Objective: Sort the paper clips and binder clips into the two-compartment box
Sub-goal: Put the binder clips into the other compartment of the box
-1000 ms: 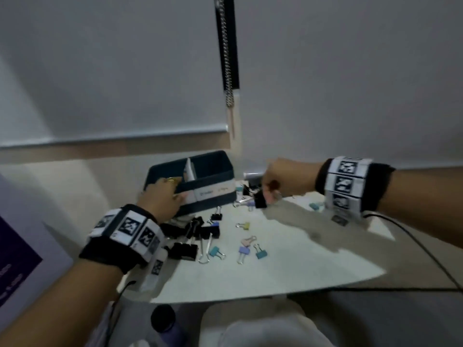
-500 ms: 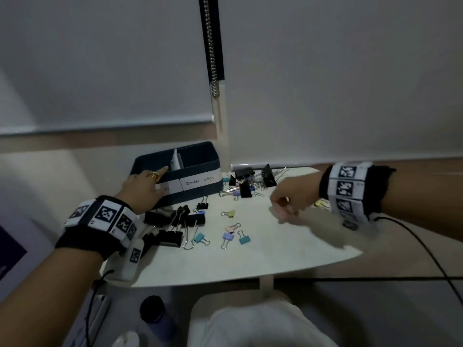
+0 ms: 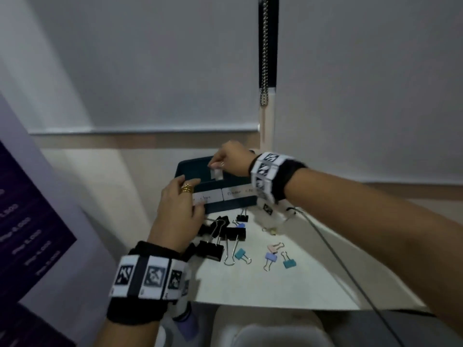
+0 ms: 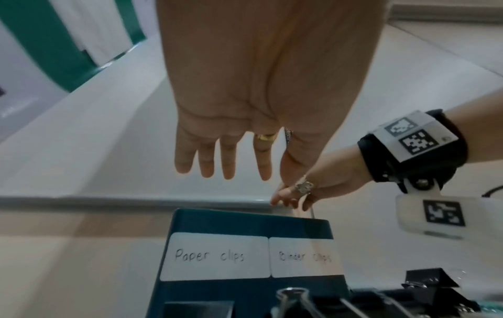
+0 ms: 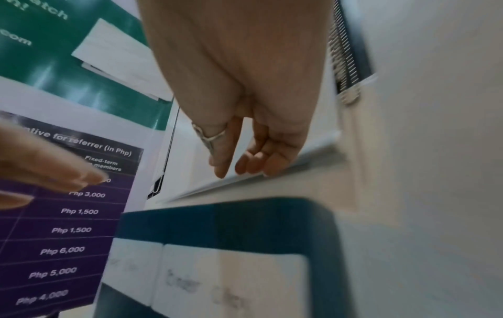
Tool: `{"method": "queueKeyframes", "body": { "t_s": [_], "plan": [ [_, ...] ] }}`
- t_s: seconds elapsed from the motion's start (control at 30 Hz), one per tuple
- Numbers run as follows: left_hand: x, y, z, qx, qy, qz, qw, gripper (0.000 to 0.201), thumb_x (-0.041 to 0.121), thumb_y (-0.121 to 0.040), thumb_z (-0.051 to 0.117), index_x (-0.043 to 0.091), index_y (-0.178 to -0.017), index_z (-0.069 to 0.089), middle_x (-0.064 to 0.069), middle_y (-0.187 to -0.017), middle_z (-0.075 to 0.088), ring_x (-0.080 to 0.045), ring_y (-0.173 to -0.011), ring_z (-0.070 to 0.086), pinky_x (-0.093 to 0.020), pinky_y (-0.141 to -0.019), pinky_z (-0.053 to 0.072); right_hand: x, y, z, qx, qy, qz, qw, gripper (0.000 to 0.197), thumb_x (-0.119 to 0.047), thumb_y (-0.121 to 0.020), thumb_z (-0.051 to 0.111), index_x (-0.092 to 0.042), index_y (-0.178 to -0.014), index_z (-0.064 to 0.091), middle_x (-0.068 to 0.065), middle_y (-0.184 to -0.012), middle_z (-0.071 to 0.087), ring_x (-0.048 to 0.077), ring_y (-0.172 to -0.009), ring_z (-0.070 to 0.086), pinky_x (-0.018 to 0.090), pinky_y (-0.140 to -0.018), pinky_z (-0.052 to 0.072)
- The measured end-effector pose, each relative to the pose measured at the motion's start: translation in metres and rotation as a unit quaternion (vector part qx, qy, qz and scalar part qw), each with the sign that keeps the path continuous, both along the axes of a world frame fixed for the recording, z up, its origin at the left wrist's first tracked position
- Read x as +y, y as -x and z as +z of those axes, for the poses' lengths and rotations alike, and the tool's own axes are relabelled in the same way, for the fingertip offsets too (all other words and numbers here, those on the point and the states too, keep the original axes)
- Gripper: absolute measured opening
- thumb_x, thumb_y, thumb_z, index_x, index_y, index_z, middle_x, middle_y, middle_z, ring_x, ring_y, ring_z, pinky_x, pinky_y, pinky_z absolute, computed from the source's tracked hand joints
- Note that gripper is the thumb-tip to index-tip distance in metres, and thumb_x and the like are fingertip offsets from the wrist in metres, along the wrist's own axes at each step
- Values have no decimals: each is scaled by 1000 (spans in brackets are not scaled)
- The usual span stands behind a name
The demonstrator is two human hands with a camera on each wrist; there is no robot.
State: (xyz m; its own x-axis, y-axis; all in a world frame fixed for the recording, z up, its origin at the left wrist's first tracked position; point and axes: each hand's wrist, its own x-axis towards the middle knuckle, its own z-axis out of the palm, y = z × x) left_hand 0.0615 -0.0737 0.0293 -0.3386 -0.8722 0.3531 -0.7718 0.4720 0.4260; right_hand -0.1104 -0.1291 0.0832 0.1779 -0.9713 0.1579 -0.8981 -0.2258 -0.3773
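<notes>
A dark teal two-compartment box (image 3: 233,205) stands at the back of the white table, with front labels "Paper clips" (image 4: 215,256) on the left and "Binder clips" (image 4: 304,257) on the right. My left hand (image 3: 180,204) rests against the box's front left corner with straight fingers (image 4: 226,163). My right hand (image 3: 226,159) hangs over the box near the white divider (image 3: 217,174), its fingers (image 5: 239,165) loose, pointing down and holding nothing I can see. Which compartment lies beneath them is unclear. Black binder clips (image 3: 210,250) and small coloured ones (image 3: 270,257) lie in front of the box.
A black cable (image 3: 350,274) runs from my right wrist across the table's right side. A purple poster (image 3: 25,234) stands at the left. A blind chain (image 3: 264,46) hangs behind the box. The table's front edge (image 3: 275,305) is close to me, with a bottle (image 3: 185,319) below it.
My right hand has moved from the table surface at the right up and left to above the box. My left hand has stayed at the box's front.
</notes>
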Motion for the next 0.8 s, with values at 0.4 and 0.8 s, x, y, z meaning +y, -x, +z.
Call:
{"method": "queueKeyframes", "body": {
  "t_s": [0.4,0.8],
  "plan": [
    [83,63,-41,-119,-19,-62,991,45,46,-94,34,23,-125,57,2,-136,29,-14,-127,27,-26,-109,29,82,139,-35,191,-146,-62,969,40,-31,-81,71,-12,-115,66,4,-112,68,17,-95,60,18,-77,38],
    [97,81,-81,-108,-106,-45,987,101,78,-57,-31,47,-144,7,12,-154,-20,1,-132,-35,-44,-113,-14,66,126,-57,247,-123,-46,960,54,-56,-62,75,-25,-104,64,1,-107,53,21,-110,39,35,-91,34]
  ]
}}
